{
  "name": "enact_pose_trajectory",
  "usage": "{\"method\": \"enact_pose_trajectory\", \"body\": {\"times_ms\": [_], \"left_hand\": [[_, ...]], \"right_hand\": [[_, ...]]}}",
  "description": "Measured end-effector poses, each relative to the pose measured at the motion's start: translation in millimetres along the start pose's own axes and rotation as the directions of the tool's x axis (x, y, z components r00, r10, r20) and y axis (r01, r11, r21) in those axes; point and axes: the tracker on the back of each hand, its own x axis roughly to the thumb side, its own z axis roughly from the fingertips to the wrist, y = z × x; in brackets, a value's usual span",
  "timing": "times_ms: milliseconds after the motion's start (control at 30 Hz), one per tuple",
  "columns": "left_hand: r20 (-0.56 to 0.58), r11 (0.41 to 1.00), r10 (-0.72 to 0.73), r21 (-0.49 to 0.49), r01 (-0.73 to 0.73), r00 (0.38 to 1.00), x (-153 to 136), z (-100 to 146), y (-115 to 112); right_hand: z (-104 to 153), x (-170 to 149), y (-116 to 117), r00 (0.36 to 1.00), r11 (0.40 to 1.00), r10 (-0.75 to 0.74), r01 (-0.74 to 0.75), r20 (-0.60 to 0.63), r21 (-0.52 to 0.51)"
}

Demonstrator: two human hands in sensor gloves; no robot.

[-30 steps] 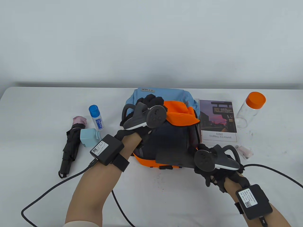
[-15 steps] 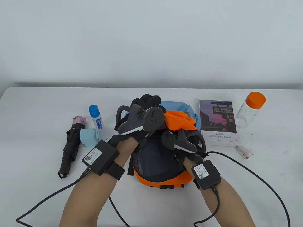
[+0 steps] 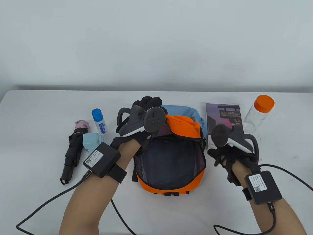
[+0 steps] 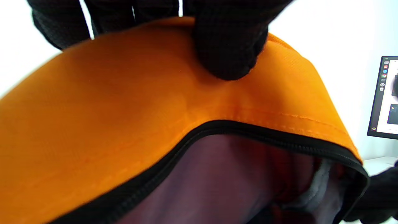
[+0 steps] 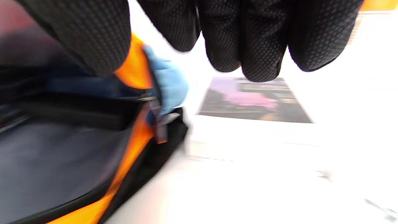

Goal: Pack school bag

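- Table view: the school bag lies on the table with its main compartment unzipped and the dark lining exposed.
- The left hand has its grip closed on the orange flap, folding it toward the far side of the opening.
- The right hand is just right of the bag, over the near edge of the book; its fingers hang loosely and hold nothing.
- Beyond the right hand stands a clear bottle with an orange cap. Left of the left hand lie a folded umbrella, a pale blue box and a blue-capped tube.
- Left wrist view: the thumb presses the flap from above and the fingers wrap its far edge; the black zipper track curves below the grip, with the compartment's purple-brown lining open beneath.
- Right wrist view: motion-blurred. The fingertips hang free above the book cover, with the bag opening to their left.
- Procedure, as judged: the book appears to be the next item. Keep the flap pinned back so the mouth remains wide, lift the book by its near edge, and slide it in flat against the back panel, clear of the zipper teeth.
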Motion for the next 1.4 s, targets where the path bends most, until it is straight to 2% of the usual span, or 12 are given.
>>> {"method": "enact_pose_trajectory", "body": {"times_ms": [133, 300, 400, 467, 533, 633, 867, 1033, 1133, 1200, 1267, 1400], "left_hand": [[-0.024, 1.000, -0.013, -0.005, 0.013, 1.000, 2.5, 1.0, 1.0], [-0.035, 1.000, -0.023, 0.001, 0.023, 0.999, 6.1, 3.7, 0.0], [-0.034, 0.999, -0.034, 0.040, 0.035, 0.999, 8.3, 7.0, 0.7], [-0.036, 0.998, -0.055, 0.032, 0.056, 0.998, 7.9, 7.8, 3.6], [-0.044, 0.998, -0.050, 0.039, 0.052, 0.998, 5.4, 7.9, 5.8], [-0.038, 0.999, -0.026, 0.036, 0.027, 0.999, 2.5, 7.6, 4.7], [-0.032, 0.999, 0.004, 0.047, -0.002, 0.999, -0.3, 5.2, -2.0], [-0.042, 0.999, 0.005, 0.051, -0.003, 0.999, -3.5, 5.0, -1.4], [-0.041, 0.999, -0.003, 0.052, 0.005, 0.999, -5.5, 6.2, -3.2], [-0.049, 0.999, -0.002, 0.047, 0.004, 0.999, -7.8, 5.8, -5.2], [-0.059, 0.999, 0.006, 0.044, -0.003, 0.998, -10.0, 4.6, -6.7], [-0.071, 0.999, 0.015, 0.047, -0.012, 0.997, -11.1, 2.8, -5.4]], "right_hand": [[-29.2, -33.1, 9.7, 0.983, 0.999, -0.040, 0.042, -0.180, 0.013], [-65.2, -43.4, 27.7, 0.959, 0.997, -0.053, 0.068, -0.277, 0.042], [-82.9, -46.8, 40.3, 0.931, 0.996, -0.066, 0.083, -0.358, 0.031], [-93.0, -48.3, 50.7, 0.924, 0.995, -0.054, 0.083, -0.380, 0.062], [-102.7, -50.6, 63.0, 0.924, 0.983, -0.048, 0.112, -0.378, 0.147], [-111.1, -54.0, 73.3, 0.903, 0.973, -0.039, 0.132, -0.428, 0.190], [-124.2, -60.1, 77.6, 0.874, 0.983, -0.034, 0.118, -0.485, 0.143], [-129.7, -68.3, 79.0, 0.851, 0.963, -0.070, 0.193, -0.520, 0.187], [-129.5, -74.2, 76.1, 0.845, 0.987, -0.041, 0.117, -0.533, 0.109], [-126.2, -75.9, 75.9, 0.816, 0.982, -0.114, 0.180, -0.567, 0.062], [-121.7, -71.2, 68.7, 0.823, 0.994, -0.088, 0.110, -0.562, 0.005], [-109.4, -49.3, 44.3, 0.832, 0.990, 0.063, -0.120, -0.552, -0.068]]}}
